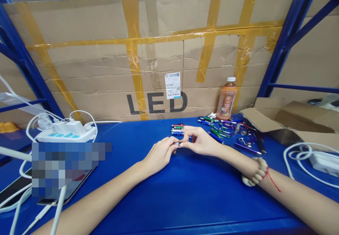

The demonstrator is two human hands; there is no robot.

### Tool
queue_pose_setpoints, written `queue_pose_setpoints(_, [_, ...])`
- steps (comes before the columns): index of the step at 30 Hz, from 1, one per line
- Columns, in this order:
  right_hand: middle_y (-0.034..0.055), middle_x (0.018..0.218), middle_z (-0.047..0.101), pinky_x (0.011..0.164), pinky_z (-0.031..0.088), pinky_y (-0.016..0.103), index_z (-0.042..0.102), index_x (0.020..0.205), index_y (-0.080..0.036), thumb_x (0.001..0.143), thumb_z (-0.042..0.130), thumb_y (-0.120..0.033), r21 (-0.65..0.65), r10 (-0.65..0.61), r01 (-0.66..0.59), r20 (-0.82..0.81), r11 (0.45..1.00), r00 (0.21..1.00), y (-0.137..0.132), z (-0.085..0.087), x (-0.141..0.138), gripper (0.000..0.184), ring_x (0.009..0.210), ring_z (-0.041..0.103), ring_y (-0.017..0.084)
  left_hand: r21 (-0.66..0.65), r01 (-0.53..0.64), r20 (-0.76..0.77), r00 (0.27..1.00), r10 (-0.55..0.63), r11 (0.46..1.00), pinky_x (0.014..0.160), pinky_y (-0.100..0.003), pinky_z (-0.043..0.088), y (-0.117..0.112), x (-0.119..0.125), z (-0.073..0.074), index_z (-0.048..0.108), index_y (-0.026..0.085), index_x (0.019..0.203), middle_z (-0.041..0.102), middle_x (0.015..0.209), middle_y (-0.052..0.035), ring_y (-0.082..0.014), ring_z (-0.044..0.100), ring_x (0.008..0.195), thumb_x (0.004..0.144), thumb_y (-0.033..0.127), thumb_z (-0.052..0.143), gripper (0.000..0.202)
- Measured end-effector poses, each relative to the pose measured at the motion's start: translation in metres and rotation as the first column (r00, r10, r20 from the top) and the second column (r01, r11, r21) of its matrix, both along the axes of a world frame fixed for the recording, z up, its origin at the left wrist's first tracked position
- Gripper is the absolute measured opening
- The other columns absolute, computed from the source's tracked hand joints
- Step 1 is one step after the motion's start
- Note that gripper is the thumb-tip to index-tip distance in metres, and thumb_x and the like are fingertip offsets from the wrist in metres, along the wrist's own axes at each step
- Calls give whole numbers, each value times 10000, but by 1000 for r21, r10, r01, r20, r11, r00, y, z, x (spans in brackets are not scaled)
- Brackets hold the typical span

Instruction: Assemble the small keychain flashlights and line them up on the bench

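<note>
My left hand (161, 152) and my right hand (198, 140) meet over the blue table (185, 192), both pinching one small silvery part (179, 143) between their fingertips. Just behind the hands lie a few small coloured cylinders (177, 129), side by side. A beaded bracelet with a red cord (256, 173) sits on my right wrist.
A heap of small coloured pen-like tubes and clips (230, 132) lies at the right, beside an orange drink bottle (226, 99). An open cardboard box (288, 120) and a white cable (296, 157) are further right. A power strip with plugs (66, 132) and a phone (66, 189) are left.
</note>
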State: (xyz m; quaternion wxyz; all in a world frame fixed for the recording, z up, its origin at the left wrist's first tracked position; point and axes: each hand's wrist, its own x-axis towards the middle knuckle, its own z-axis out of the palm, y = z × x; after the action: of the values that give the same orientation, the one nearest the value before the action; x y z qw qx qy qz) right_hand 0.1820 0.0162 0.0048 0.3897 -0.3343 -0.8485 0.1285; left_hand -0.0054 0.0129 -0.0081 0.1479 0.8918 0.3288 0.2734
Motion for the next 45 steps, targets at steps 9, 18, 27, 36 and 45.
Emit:
queue_pose_setpoints(9, [15,592,543,553,386,233,574,558,-139,704,620,-300,-138,-65,49,-116,989,991,-2,0,-9,222,569,487,104,53,-68,55,996,65,996,665,-231,396,0,0,-1,514,198,865,574,764,-6,-141,535,724,879,238,337,182])
queue_pose_setpoints(18, [2,588,534,459,376,210,573,645,-122,690,616,-435,-337,-76,5,-200,941,977,0,2,-10,318,472,476,77,-18,-69,102,992,71,997,636,-211,384,1,3,0,500,203,885,576,700,18,-121,546,674,889,262,324,186])
queue_pose_setpoints(27, [21,660,594,450,405,195,596,721,-122,715,589,-441,-318,-8,-43,-158,947,987,8,0,-4,319,467,494,70,-84,-98,110,988,107,992,645,-212,376,1,4,1,503,215,879,575,688,27,-121,548,663,885,281,328,187])
queue_pose_setpoints(36, [-7,837,612,545,354,199,678,841,-250,715,612,-419,-5,-115,122,313,992,943,5,0,7,221,623,532,90,-209,-188,230,944,235,960,662,-233,361,5,5,3,450,203,865,528,663,25,-130,499,653,880,336,268,225])
queue_pose_setpoints(45, [-22,837,612,521,321,192,680,769,-239,756,547,-275,27,-113,112,420,993,900,0,3,0,138,628,539,84,-276,-268,281,896,344,923,575,-208,320,8,8,0,331,203,757,413,626,64,-96,391,567,777,266,451,137])
